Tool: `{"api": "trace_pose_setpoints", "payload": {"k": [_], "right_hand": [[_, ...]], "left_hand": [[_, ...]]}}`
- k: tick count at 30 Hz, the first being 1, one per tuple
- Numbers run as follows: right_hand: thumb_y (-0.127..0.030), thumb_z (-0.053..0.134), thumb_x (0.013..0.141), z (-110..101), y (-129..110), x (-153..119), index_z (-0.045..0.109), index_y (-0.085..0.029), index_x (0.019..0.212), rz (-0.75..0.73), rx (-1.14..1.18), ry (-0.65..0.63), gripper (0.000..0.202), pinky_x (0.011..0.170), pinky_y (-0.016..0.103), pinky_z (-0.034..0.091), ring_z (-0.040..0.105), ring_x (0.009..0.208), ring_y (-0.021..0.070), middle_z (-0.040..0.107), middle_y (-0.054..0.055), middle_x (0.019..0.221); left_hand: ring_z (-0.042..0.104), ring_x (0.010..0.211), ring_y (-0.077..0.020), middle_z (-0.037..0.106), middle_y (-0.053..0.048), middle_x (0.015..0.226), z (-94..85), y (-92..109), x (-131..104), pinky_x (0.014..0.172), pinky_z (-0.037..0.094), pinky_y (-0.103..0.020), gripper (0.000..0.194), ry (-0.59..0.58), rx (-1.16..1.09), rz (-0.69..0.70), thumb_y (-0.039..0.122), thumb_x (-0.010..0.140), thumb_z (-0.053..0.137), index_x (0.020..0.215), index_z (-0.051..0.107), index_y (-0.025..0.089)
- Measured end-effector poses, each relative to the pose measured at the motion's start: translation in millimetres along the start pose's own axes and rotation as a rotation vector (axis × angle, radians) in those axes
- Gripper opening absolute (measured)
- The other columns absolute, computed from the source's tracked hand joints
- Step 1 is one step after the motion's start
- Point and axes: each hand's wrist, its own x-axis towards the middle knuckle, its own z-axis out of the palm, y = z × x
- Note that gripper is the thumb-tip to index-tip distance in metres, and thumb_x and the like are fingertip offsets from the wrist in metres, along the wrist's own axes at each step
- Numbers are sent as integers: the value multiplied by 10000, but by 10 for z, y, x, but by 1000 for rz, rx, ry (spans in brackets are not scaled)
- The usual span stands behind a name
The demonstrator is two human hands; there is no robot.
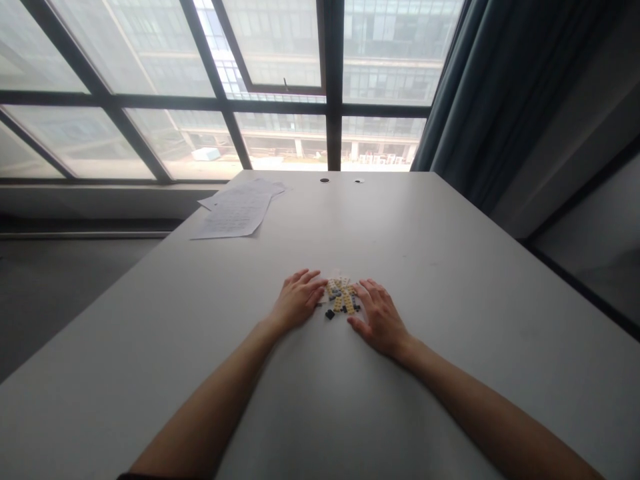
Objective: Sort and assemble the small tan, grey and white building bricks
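Both hands released, fingers spread and slightly bent, nothing clenched. My bare left hand (299, 298) is palm down at the left edge of a small pile of studded plastic toy bricks (344, 293) in yellow, white, grey and black; my bare right hand (377, 317) is at its right edge, thumb pointing in at the near side. Fingertips right up against the pile; can't tell which bricks they touch. Pile sits between my hands on a smooth white tabletop (430, 267). One small black plastic brick (329, 314) lies at the near left of the pile, pieces too small to count. Overlapping white printed paper sheets (235, 212) at the far left of the tabletop, well apart from the bricks. Beyond the far edge: dark-framed glass window (334, 80), long blue-grey fabric curtain (475, 87) on the right
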Motion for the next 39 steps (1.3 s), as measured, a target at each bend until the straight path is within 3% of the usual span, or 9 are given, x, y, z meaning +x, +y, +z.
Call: {"api": "trace_pose_setpoints", "payload": {"k": [7, 12, 16, 20, 23, 26, 29, 34, 39], "right_hand": [[-318, 563, 833, -22, -8, -18, 484, -140, 1300, 31, 62, 42, 506, 1107, 479, 279, 345, 1304, 296, 462, 156, 1353], [-306, 562, 835, -24, -15, -19, 507, -148, 1274, 38, 79, 50, 470, 1096, 486, 296, 357, 1294, 298, 482, 149, 1330], [-305, 562, 839, -14, 6, -8, 540, -164, 1234, 35, 101, 72, 420, 1080, 498, 313, 374, 1286, 297, 501, 149, 1312], [-293, 568, 837, -48, 24, 12, 573, -170, 1185, 41, 183, 121, 369, 1061, 481, 342, 424, 1249, 284, 534, 146, 1274], [-298, 559, 845, -110, -44, -16, 574, -176, 1175, 72, 383, 131, 353, 980, 419, 429, 534, 1124, 249, 584, 127, 1207], [-334, 539, 871, -152, -209, -94, 611, -184, 1105, 173, 664, 29, 287, 763, 312, 510, 627, 819, 181, 672, 62, 945], [-365, 511, 893, -136, -384, -187, 664, -163, 860, 269, 882, -116, 256, 588, 237, 472, 570, 586, 123, 632, 7, 675], [-408, 524, 872, -65, -502, -273, 623, -142, 719, 430, 1113, -180, 322, 470, 211, 433, 514, 458, 93, 584, -9, 578], [-424, 542, 852, -32, -497, -292, 607, -137, 681, 469, 1148, -160, 340, 438, 210, 437, 522, 421, 94, 579, -11, 538]], "left_hand": [[540, 1090, -271, 649, -75, 1149, -11, -189, -7, 946, 413, -465, 276, 100, 63, -102, 312, 906, 459, 1064, 667, 222], [535, 1092, -266, 666, -39, 1126, -42, -266, -14, 929, 411, -449, 217, 124, 84, -86, 336, 892, 516, 971, 706, 268], [539, 1066, -269, 686, -50, 1048, -72, -251, -4, 923, 390, -453, 199, 159, 91, -63, 315, 889, 532, 847, 710, 238], [552, 999, -253, 689, -62, 939, -162, -106, -70, 909, 384, -437, 199, 190, 80, -34, 284, 911, 497, 864, 676, 211], [565, 930, -215, 681, -49, 893, -229, 136, -239, 871, 406, -382, 194, 192, 37, 35, 294, 932, 475, 898, 648, 212], [565, 865, -178, 666, -40, 891, -255, 415, -463, 821, 426, -326, 144, 184, -96, 216, 251, 936, 480, 948, 618, 211], [553, 807, -168, 657, -34, 846, -246, 597, -627, 776, 434, -308, 102, 191, -171, 295, 213, 928, 498, 946, 598, 206], [555, 778, -162, 652, -39, 810, -206, 626, -698, 756, 460, -302, 118, 174, -246, 330, 211, 927, 499, 933, 617, 208], [578, 763, -150, 653, -36, 801, -163, 604, -711, 723, 498, -288, 109, 239, -342, 291, 232, 905, 548, 943, 650, 228]]}}
